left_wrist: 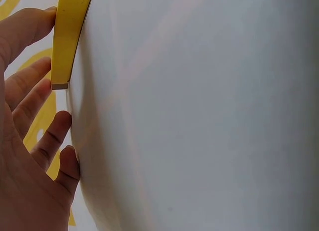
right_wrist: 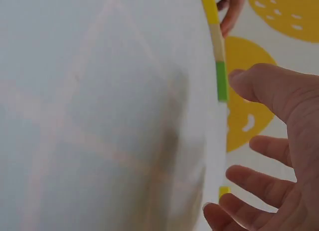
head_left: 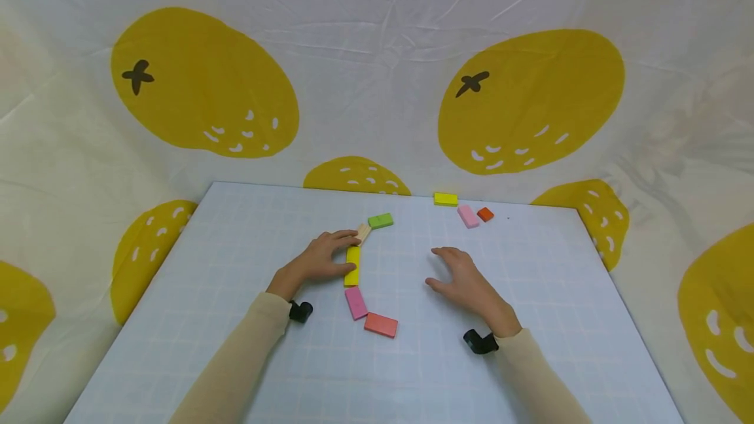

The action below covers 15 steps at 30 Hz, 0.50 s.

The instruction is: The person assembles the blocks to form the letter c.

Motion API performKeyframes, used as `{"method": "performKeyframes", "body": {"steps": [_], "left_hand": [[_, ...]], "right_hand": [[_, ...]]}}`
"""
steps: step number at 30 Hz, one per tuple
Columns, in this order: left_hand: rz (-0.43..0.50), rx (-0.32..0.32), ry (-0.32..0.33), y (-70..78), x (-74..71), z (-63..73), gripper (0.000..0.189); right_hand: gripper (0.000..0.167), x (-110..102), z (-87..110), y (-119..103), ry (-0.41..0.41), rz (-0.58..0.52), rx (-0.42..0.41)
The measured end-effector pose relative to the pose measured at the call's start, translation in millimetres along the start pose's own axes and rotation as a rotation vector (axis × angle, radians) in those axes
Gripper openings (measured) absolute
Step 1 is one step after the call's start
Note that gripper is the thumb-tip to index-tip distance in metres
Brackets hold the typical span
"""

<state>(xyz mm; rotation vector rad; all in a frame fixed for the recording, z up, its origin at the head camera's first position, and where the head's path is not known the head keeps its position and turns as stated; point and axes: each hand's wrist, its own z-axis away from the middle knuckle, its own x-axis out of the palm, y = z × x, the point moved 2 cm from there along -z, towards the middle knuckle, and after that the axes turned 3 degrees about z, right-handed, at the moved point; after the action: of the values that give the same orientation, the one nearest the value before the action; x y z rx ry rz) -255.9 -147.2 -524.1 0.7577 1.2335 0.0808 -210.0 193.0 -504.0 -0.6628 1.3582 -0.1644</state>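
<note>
My left hand (head_left: 321,257) lies over the left side of a curved line of flat blocks. Its thumb touches the long yellow block (head_left: 351,278), and its fingertips are at the plain wood block (head_left: 364,234). In the left wrist view the thumb and fingers are spread along the yellow block (left_wrist: 70,36). A green block (head_left: 380,220) continues the line at the far end. Toward the near end come a magenta block (head_left: 356,303) and a red block (head_left: 381,325). My right hand (head_left: 465,283) hovers right of the line, fingers loosely spread, holding nothing.
At the table's back edge lie a yellow block (head_left: 446,199), a light pink block (head_left: 468,216) and a small orange block (head_left: 485,214). A white cloth with yellow fruit shapes (head_left: 203,84) hangs behind the pale table (head_left: 283,371).
</note>
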Motion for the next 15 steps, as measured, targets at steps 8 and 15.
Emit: {"method": "performKeyframes", "body": {"steps": [8,15], "left_hand": [[-0.002,-0.014,-0.004,2.3,-0.3,-0.4,0.058],[-0.002,0.008,-0.002,-0.4,1.1,0.7,0.058]], "right_hand": [[0.081,-26,-19.8,28,0.021,0.095,0.052],[0.085,-43,-40.2,48,0.037,0.099,0.077]]}}
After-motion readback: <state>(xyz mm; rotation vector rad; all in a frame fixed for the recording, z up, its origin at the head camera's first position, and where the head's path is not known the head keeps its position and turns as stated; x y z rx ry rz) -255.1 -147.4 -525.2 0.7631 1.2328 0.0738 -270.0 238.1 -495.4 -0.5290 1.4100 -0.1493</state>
